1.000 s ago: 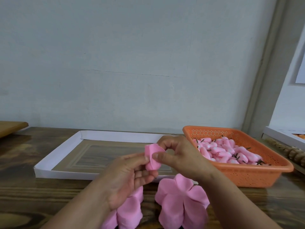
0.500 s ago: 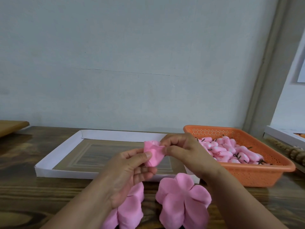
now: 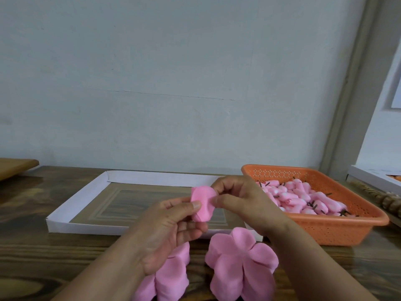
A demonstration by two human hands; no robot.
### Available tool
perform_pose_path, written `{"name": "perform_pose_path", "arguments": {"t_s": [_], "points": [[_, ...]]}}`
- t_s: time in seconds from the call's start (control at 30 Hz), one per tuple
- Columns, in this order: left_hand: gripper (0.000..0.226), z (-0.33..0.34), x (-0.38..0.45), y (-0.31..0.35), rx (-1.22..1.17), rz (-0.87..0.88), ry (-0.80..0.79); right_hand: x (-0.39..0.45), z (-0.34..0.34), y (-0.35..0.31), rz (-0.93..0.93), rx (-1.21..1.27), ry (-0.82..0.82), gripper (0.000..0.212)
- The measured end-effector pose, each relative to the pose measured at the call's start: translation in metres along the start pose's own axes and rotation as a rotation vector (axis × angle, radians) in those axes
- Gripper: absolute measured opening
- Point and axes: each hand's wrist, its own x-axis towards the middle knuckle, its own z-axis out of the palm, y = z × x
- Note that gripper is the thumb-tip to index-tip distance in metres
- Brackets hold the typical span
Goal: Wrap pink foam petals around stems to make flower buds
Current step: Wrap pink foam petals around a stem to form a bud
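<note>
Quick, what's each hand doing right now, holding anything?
Left hand: holding the pink foam petal, thumb pressed on it.
Right hand: pinching the same petal's right edge.

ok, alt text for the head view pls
Two hands, left hand and right hand, pinch a pink foam petal above a wooden table. Loose petal clusters lie below; an orange basket of finished buds sits right.
</note>
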Motion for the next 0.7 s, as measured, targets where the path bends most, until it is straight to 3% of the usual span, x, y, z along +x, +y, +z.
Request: {"name": "perform_pose_path", "arguments": {"t_s": [0.1, 0.23, 0.43, 0.6, 0.7], "points": [[0.033, -0.0005, -0.0004, 0.0011, -0.010, -0.001, -0.026, 0.0000, 0.0003, 0.0033, -0.002, 0.054, 0.003, 0.003], [0.027, -0.0018, -0.0021, 0.0023, -0.006, -0.005, -0.067, -0.0004, 0.0002, 0.0055, -0.038, 0.158, -0.001, 0.012], [0.020, -0.0053, -0.0001, 0.0020, -0.001, -0.005, -0.084, -0.0001, 0.0011, 0.0023, -0.011, 0.185, -0.002, 0.008], [0.023, -0.0072, 0.0001, 0.0032, 0.044, 0.012, -0.121, 0.0010, 0.0076, 0.0004, 0.045, 0.189, 0.063, 0.009], [0.030, -0.0091, 0.0005, 0.0036, 0.057, 0.017, -0.128, 0.0006, 0.0094, -0.0002, 0.054, 0.161, 0.112, 0.020]]}}
